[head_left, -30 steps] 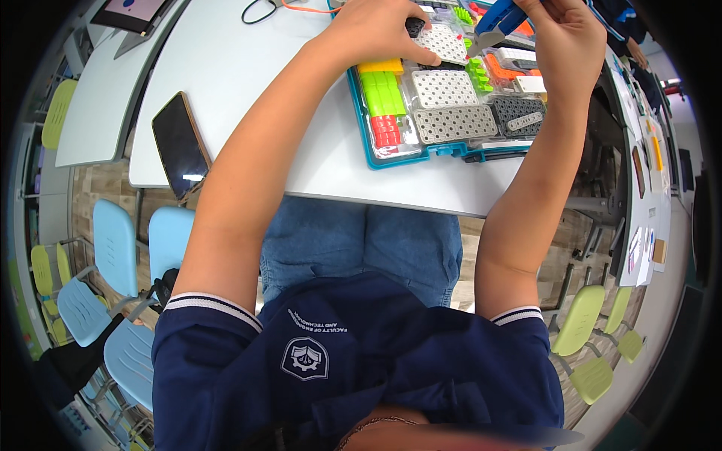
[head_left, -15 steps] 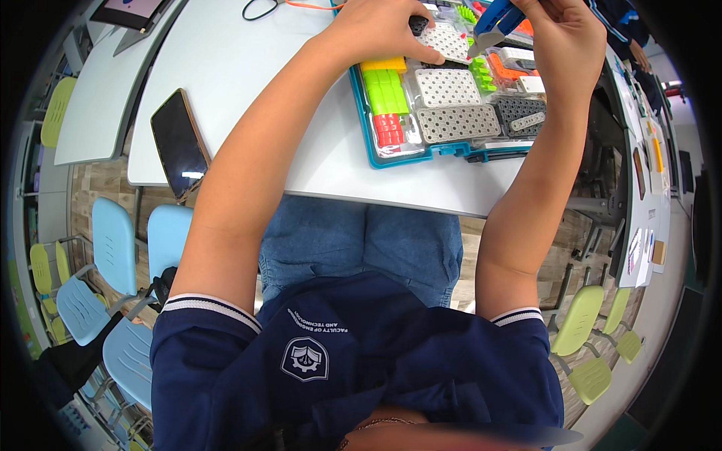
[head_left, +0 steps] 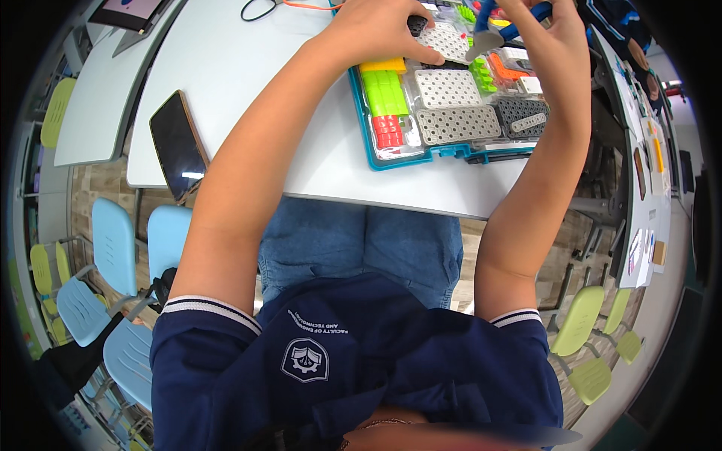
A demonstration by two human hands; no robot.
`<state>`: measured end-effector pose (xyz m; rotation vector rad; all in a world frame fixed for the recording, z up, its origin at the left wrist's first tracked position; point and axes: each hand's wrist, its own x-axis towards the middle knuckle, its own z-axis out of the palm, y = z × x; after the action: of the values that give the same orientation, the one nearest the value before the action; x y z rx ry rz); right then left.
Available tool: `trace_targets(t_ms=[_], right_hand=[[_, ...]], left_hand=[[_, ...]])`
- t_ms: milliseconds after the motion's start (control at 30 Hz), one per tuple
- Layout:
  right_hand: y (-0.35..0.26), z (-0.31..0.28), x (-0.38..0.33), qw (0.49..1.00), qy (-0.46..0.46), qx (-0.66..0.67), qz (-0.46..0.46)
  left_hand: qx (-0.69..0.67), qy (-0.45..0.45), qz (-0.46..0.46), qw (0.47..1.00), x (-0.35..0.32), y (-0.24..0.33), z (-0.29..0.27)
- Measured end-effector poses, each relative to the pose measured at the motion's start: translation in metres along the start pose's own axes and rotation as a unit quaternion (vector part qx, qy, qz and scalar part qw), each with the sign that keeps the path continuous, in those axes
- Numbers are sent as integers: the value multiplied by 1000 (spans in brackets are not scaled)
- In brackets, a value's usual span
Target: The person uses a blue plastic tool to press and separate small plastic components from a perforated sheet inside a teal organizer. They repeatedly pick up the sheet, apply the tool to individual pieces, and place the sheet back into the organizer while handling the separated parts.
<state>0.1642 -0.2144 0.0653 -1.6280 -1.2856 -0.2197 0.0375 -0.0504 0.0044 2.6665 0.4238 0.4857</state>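
My right hand grips a pair of blue-handled pliers. Its handles stand spread, and the grey jaws point down over the parts in a teal-rimmed case. Fingers curled, my left hand has a small black part between its fingers and thumb. The thumb tip lies against a white perforated plate in the case. Another white plate and a grey perforated plate lie nearer to me. The upper edge of the picture cuts off the far side of the case.
Green blocks and red blocks fill the case's left side; orange parts lie further right. A phone rests at the left end of the white table. Blue chairs stand left, green chairs right.
The pliers' handles have spread apart and the tool has turned in my right hand. That hand has shifted slightly left. My left hand stays nearly still.
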Motion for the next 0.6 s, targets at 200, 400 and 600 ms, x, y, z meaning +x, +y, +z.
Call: trace_targets(t_ms=[200, 400, 600], right_hand=[[17, 14, -2, 991, 69, -112, -16], [23, 15, 3, 966, 60, 215, 131], [29, 6, 10, 902, 112, 399, 125]], left_hand=[[17, 7, -1, 1000, -2, 3, -1], [-1, 13, 8, 1000, -4, 3, 0], [12, 20, 18, 1000, -2, -2, 4]])
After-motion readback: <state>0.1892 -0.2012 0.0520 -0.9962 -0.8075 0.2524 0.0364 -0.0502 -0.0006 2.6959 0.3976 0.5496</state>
